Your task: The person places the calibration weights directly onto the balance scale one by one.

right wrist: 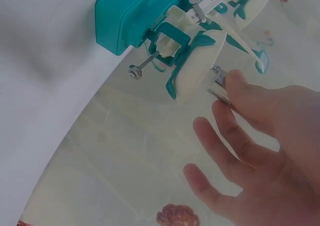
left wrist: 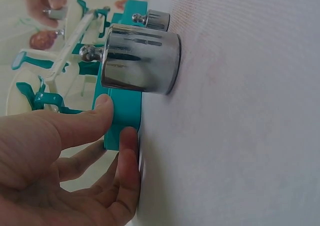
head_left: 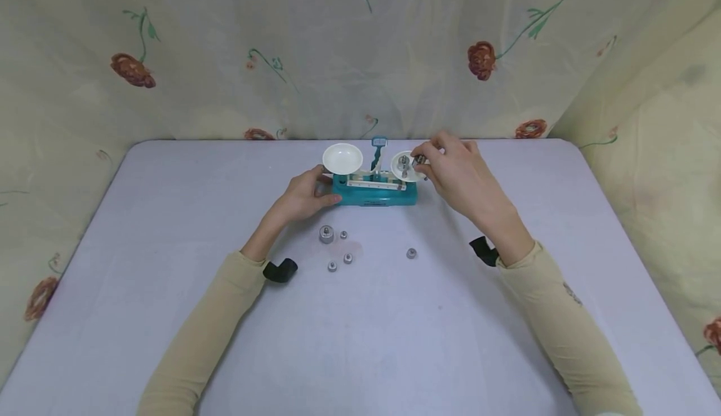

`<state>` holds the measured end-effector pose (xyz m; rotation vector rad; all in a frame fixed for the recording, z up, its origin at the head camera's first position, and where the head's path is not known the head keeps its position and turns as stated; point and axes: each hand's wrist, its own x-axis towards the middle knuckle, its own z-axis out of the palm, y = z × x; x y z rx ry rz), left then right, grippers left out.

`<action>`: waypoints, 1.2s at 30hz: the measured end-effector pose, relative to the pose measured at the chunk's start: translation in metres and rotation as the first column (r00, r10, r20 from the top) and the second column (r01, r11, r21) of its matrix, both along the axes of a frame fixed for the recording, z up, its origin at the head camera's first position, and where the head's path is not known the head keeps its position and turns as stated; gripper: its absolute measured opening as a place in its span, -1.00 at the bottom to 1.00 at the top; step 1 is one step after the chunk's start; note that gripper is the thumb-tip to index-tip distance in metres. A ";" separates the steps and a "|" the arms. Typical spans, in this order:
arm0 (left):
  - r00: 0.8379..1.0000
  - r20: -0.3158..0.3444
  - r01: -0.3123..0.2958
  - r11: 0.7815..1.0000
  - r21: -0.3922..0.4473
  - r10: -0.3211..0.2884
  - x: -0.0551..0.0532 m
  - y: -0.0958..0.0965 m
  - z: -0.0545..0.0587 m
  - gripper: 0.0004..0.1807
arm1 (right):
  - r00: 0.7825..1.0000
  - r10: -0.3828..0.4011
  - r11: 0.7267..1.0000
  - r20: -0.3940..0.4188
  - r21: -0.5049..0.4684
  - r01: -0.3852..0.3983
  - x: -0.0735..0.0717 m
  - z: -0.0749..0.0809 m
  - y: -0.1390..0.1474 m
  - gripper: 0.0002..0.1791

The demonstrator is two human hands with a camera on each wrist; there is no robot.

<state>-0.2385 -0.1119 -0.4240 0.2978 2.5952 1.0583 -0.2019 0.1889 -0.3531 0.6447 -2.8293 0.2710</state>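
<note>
A small teal balance scale (head_left: pixel 374 197) with two white pans stands near the table's far edge. My left hand (head_left: pixel 306 196) grips the left end of its base, thumb on the front face. The left pan (head_left: pixel 342 158) holds nothing. Over the right pan (head_left: pixel 396 172), my right hand (head_left: pixel 459 175) pinches a shiny metal weight (right wrist: pixel 218 86) between thumb and finger. At least one other metal weight (head_left: pixel 403 161) is on that pan; the hand partly covers it. In the left wrist view, a large cylindrical weight (left wrist: pixel 140 58) with a knob stands before the base.
Several loose weights stand on the table in front of the scale, the largest weight (head_left: pixel 326 234) at the left and a small weight (head_left: pixel 412 253) farther right. A flower-patterned cloth (head_left: pixel 315 59) hangs behind the table (head_left: pixel 360 341).
</note>
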 end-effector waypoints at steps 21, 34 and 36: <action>1.000 0.008 0.011 1.000 0.006 -0.011 -0.001 0.001 -0.002 -0.24 | 1.000 -0.010 1.000 0.011 0.013 0.010 -0.010 -0.009 0.000 -0.67; 1.000 -0.002 0.012 1.000 0.002 -0.012 0.000 0.001 0.001 -0.25 | 1.000 -0.006 1.000 0.008 0.021 0.006 -0.014 -0.008 -0.003 -0.68; 1.000 -0.006 0.017 1.000 0.007 -0.016 0.001 -0.001 0.001 -0.24 | 1.000 -0.008 1.000 0.018 0.021 0.008 -0.015 -0.010 -0.004 -0.69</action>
